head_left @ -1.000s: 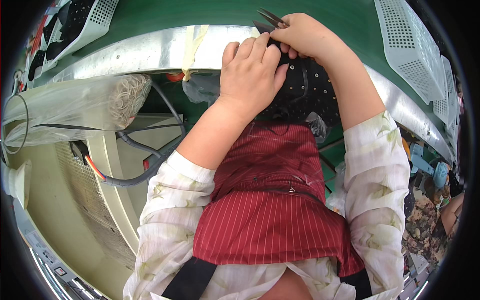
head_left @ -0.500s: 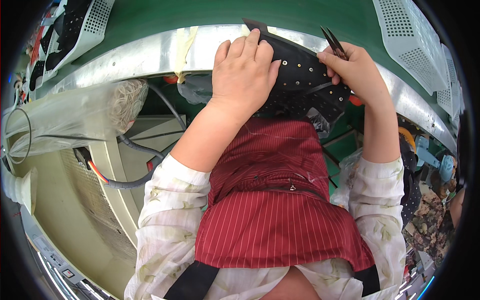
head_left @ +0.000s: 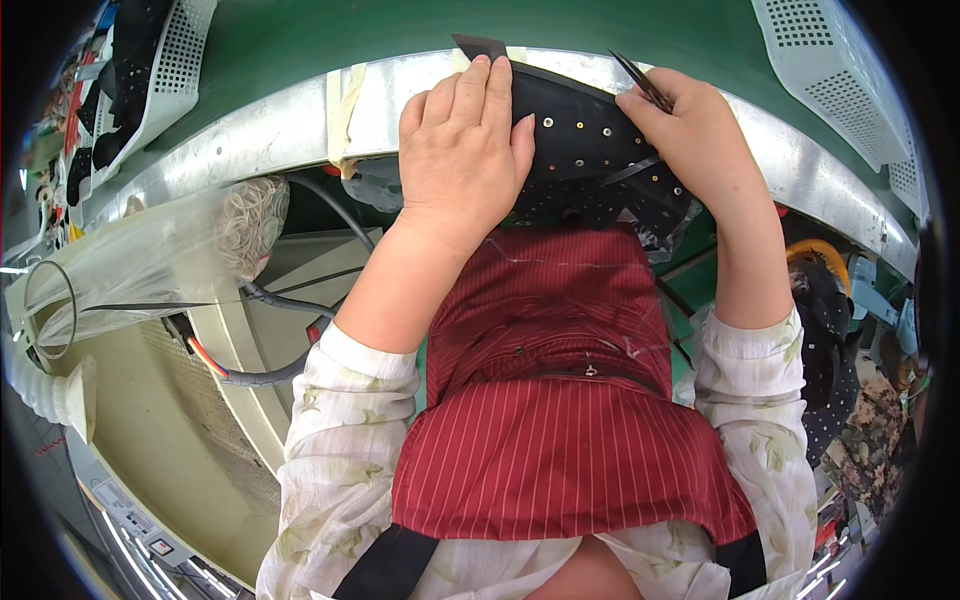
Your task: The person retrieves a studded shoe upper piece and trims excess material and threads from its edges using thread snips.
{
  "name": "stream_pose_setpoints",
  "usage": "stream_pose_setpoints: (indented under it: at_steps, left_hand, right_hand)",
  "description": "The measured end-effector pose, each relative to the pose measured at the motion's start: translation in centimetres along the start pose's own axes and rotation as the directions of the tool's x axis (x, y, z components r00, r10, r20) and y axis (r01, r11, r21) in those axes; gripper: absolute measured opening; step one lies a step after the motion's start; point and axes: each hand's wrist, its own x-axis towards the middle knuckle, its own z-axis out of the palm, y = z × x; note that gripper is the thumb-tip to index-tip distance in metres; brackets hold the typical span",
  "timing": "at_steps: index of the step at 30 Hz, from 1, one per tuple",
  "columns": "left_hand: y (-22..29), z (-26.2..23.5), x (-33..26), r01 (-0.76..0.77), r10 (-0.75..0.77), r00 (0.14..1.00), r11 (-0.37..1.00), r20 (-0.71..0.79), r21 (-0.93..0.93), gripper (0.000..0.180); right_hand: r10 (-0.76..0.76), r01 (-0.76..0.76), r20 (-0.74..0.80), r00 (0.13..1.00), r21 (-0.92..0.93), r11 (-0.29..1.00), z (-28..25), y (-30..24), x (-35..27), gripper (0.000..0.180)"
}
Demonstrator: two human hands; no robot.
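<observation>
1. Since a second ago, the right hand has moved rightward, away from the left hand.
2. Across the top runs a green tabletop with a metal edge.
3. Below it, a red pinstriped apron covers the person's front.
4. Black studded cloth lies over the metal edge between both hands, hanging toward the apron.
5. Palm down, the left hand lies unclenched on the cloth's left end.
6. Fingers of the right hand clamp dark snips; whether they also pinch the cloth cannot be told.
</observation>
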Motion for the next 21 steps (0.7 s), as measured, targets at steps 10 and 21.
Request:
stream_pose_setpoints:
  at_steps: [10, 21]
  left_hand:
    - [-0.1, -0.6, 0.5, 0.000, 0.000, 1.000, 1.000, 0.022, -0.006, 0.044]
    - [0.2, -2.9, 2.2, -0.226, 0.213, 0.963, 0.972, 0.164, 0.066, 0.043]
  right_hand:
    - [-0.051, 0.043, -0.037, 0.998, -0.205, 0.978, 0.3, -0.8, 0.5, 0.027]
    - [-0.054, 0.056, 0.018, 0.998, -0.209, 0.976, 0.6, 0.6, 1.9, 0.028]
